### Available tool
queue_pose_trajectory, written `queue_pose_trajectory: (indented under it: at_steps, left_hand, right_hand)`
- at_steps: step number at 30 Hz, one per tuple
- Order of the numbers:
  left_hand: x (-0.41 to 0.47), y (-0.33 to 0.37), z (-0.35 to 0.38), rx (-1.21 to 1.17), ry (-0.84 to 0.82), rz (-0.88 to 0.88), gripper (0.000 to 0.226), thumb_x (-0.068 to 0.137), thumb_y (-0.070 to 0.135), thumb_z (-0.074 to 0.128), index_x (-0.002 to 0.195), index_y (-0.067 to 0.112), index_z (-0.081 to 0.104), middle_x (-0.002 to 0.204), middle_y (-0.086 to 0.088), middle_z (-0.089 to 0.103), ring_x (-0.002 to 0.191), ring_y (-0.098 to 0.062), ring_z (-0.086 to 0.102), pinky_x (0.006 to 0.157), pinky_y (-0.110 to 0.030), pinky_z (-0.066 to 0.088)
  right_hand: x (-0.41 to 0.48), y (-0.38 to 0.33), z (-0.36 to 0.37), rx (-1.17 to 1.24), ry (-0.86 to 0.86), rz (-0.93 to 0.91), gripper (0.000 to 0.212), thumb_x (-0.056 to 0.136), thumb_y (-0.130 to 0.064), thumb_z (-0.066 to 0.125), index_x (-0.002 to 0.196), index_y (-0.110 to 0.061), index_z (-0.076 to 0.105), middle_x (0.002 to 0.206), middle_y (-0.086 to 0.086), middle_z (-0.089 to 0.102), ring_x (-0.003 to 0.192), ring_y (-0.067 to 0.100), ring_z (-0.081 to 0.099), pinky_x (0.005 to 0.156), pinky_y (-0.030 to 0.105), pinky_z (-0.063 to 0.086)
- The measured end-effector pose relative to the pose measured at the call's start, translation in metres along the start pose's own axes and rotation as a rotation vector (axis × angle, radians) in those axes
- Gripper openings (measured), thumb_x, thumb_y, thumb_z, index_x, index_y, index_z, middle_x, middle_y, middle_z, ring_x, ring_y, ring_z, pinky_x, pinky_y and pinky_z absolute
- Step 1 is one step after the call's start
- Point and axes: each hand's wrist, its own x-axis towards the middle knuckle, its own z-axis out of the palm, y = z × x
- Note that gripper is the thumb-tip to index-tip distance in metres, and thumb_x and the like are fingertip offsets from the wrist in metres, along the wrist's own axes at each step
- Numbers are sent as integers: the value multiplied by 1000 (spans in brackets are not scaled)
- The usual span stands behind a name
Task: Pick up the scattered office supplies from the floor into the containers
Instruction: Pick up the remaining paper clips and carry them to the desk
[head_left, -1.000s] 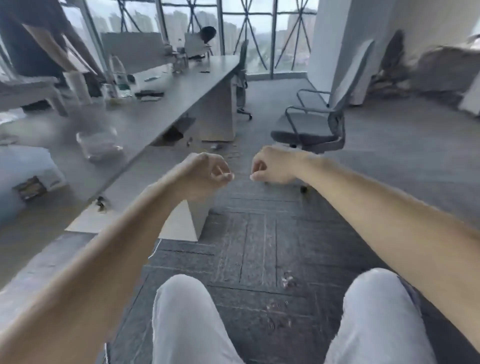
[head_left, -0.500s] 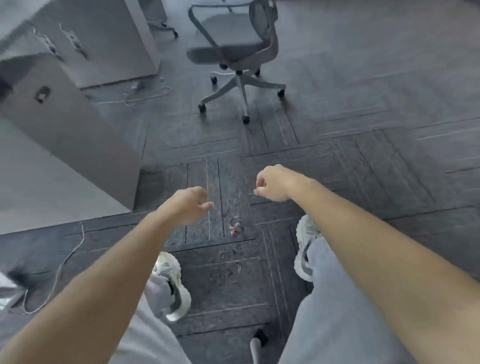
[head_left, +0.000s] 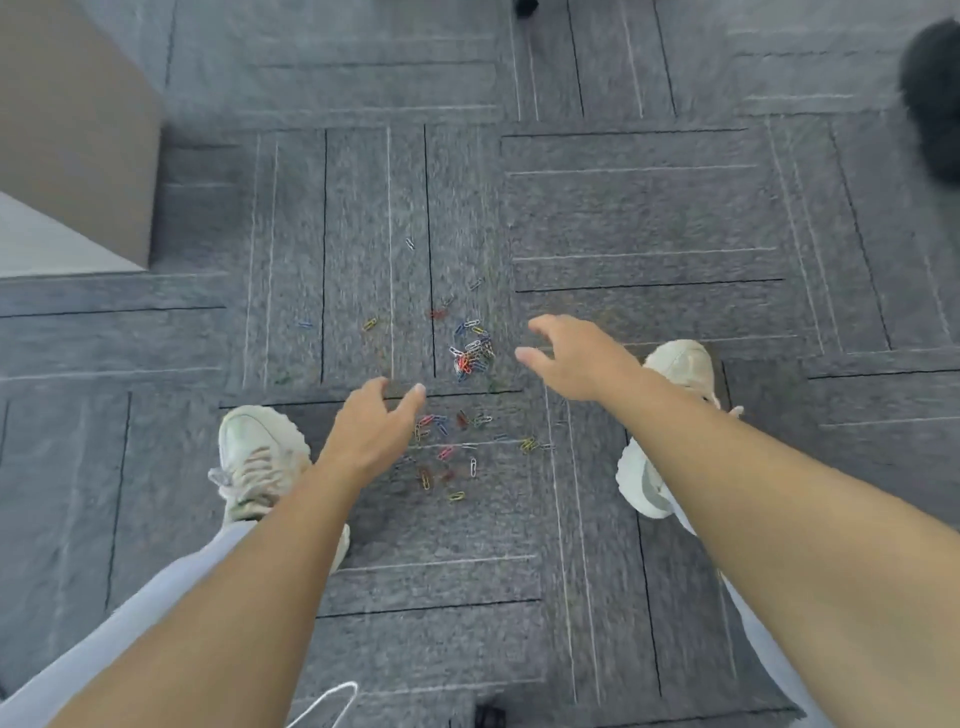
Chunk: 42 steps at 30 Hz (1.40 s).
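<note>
View from the head, looking steeply down at a floor of grey carpet tiles (head_left: 649, 218); the tiles are laid in alternating directions, each crossed by thin pale and dark lines, with dark seams between them. Coloured paper clips (head_left: 471, 356) lie scattered on the carpet between the person's feet; the thickest knot of them sits just ahead of both hands, a looser spread (head_left: 447, 452) lies nearer the body, and single clips trail off to the left and further forward. Left hand (head_left: 374, 431): reached out over the near spread, fingers and thumb spread and relaxed, holding nothing; its fingertips lie just short of the thick knot. Right hand (head_left: 576, 358): extended beside the knot on its right, fingers parted and straight, likewise holding nothing; whether either hand touches the carpet cannot be told. Left shoe (head_left: 257, 457) and right shoe (head_left: 675, 364): pale trainers planted apart on the tiles, one on each side of the clips; light grey trouser legs (head_left: 130, 634) show beneath the forearms. Upper left: a tall beige furniture panel (head_left: 78, 130) standing on the floor. Upper right corner: a blurred dark shape (head_left: 935, 104), not identifiable. Bottom edge: a loop of white cord (head_left: 332, 701) on the carpet.
</note>
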Motion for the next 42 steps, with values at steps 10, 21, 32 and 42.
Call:
queue_pose_trajectory:
  at_steps: [10, 21, 32, 42]
  left_hand:
    - [40, -110, 210, 275, 118, -60, 94, 94, 70, 21, 153, 9, -21, 160, -9, -29, 148, -25, -26, 122, -48, -6]
    - [122, -108, 218, 492, 413, 293, 81, 96, 55, 28, 156, 3, 12, 164, -13, 7, 152, -30, 4, 122, -50, 3]
    - [208, -109, 91, 211, 632, -140, 86, 95, 66, 23, 157, 14, -6, 163, -16, -16, 149, -37, -15, 120, -51, -10]
    - [200, -110, 116, 462, 431, 276, 83, 97, 63, 17, 157, 10, -4, 164, -12, -13, 151, -24, -15, 122, -41, -11]
  right_hand:
    - [32, 87, 224, -279, -50, 107, 106, 89, -78, 27, 151, -12, -28, 158, 11, -35, 147, 31, -27, 122, 51, 0]
    - [91, 76, 272, -336, 357, -366, 77, 99, -46, 36, 153, 6, 18, 162, 26, 10, 151, 37, 7, 122, 51, 13]
    - [69, 96, 248, -218, 335, 112, 96, 92, -71, 11, 155, -2, -9, 162, 20, -18, 150, 32, -18, 122, 55, 1]
    - [140, 25, 251, -199, 389, -152, 87, 98, -57, 30, 155, 3, 4, 163, 22, -5, 152, 33, -8, 123, 52, 4]
